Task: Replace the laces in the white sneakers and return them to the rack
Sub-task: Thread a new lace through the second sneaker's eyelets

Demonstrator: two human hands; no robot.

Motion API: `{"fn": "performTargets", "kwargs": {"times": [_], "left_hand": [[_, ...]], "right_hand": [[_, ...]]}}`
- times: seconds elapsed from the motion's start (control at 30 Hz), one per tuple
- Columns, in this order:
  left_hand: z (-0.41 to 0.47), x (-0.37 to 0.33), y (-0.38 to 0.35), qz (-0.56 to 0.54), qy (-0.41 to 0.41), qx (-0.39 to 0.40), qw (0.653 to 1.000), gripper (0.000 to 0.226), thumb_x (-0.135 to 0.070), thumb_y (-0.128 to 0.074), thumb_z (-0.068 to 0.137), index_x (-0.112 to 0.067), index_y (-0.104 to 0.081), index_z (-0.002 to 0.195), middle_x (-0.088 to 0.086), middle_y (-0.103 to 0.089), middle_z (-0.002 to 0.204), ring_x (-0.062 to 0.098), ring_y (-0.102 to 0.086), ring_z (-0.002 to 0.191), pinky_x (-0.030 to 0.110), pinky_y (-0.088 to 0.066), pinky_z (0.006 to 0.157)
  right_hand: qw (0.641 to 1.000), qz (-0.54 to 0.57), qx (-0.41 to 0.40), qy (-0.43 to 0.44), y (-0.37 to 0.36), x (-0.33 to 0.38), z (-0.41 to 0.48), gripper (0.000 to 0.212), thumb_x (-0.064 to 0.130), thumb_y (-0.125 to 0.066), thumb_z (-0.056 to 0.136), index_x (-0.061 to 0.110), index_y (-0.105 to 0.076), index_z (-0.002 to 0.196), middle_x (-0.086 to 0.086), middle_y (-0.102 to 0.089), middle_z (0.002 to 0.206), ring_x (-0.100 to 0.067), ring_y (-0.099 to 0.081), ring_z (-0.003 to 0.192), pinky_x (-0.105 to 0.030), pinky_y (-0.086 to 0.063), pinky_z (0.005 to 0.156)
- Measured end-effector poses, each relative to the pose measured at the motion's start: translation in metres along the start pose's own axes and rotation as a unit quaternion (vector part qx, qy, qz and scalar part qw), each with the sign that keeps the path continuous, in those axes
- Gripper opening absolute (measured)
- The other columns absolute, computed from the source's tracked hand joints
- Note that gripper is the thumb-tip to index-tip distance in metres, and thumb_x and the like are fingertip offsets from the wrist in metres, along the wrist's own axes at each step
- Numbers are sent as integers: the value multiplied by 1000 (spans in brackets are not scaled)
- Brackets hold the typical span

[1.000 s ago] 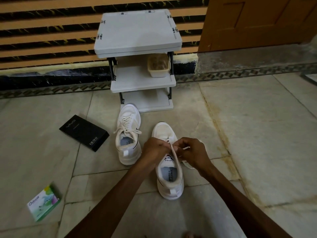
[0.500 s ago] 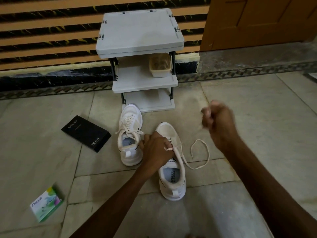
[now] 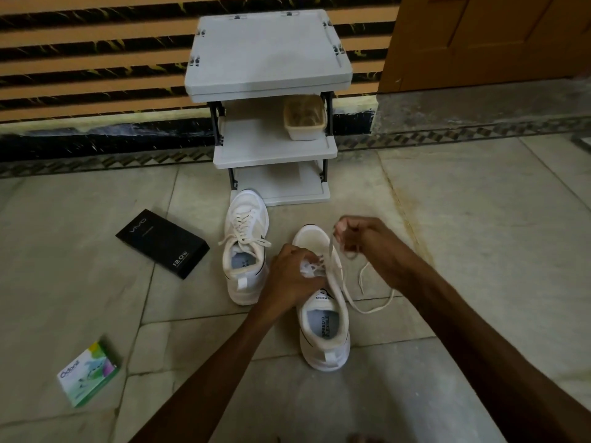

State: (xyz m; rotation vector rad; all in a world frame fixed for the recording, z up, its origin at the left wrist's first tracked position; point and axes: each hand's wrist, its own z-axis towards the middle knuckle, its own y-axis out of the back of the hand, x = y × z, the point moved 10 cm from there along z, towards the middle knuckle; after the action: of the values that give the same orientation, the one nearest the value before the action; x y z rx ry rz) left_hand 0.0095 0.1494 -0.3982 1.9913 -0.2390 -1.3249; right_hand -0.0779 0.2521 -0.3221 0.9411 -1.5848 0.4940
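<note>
Two white sneakers stand on the tiled floor, toes toward the grey shoe rack [image 3: 275, 148]. The left sneaker [image 3: 244, 251] is laced and tied. My left hand [image 3: 292, 273] grips the laced middle of the right sneaker [image 3: 324, 321], fingers curled over the eyelets. My right hand [image 3: 361, 236] hovers over that shoe's toe and pinches its cream lace [image 3: 367, 302]. One strand runs from my fingers down to the eyelets. The loose end loops on the floor to the shoe's right.
A black phone box [image 3: 163, 243] lies left of the sneakers and a small green-and-white box [image 3: 88, 374] nearer me. A beige tub [image 3: 305, 118] sits on the rack's middle shelf. A striped wall and a wooden door [image 3: 489, 39] stand behind.
My right hand pulled the lace out to the far right, then came back toward the shoe's toe. The left hand stayed on the right sneaker's eyelets.
</note>
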Motion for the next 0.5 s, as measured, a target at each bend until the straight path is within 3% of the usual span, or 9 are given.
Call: {"fn": "performTargets", "kwargs": {"times": [0.1,0.2,0.3,0.4,0.43,0.5], "left_hand": [[0,1,0,-5,2,-14,1000,38,-31,-80,69,-25,-66,103,-6,-46,108,18,-53,107,29,-44,92],[0,3,0,-4,1,-28,1000,37,-29,-81,70,-23,-67,104,-6,-47,109,16,-54,104,24,-43,88],[-1,7,6,10,7,-49,999,33,-26,-78,74,-21,-67,105,-5,-47,110,10,-50,99,16,-35,83],[-2,9,12,-5,1,-71,997,28,-27,-78,72,-24,-68,98,-5,-50,104,9,-51,95,20,-38,84],[-2,9,12,-16,-2,-74,997,27,-26,-79,71,-25,-67,95,-4,-52,103,10,-52,95,22,-41,84],[-1,11,11,-39,3,-75,996,29,-26,-80,67,-29,-65,92,-3,-56,102,11,-56,95,25,-45,83]], "right_hand": [[985,171,11,20,1,39,0,32,7,-42,94,19,-54,67,-3,-53,76,-23,-52,79,-44,-47,88],[922,385,29,36,8,75,-6,24,7,-41,97,11,-53,77,-9,-54,81,-20,-59,76,-45,-51,98],[885,464,9,32,17,85,-5,20,1,-38,96,8,-51,82,-9,-53,77,-16,-56,70,-37,-56,86],[858,513,-1,-1,21,65,-1,17,4,-37,97,11,-47,86,-7,-50,75,-12,-50,63,-25,-52,64],[867,498,-12,-26,23,50,-1,17,6,-38,98,13,-47,85,-5,-50,74,-10,-47,59,-21,-47,57],[929,352,-64,-90,32,11,-3,18,11,-42,97,14,-51,82,-4,-49,70,-9,-43,51,-20,-41,48]]}}
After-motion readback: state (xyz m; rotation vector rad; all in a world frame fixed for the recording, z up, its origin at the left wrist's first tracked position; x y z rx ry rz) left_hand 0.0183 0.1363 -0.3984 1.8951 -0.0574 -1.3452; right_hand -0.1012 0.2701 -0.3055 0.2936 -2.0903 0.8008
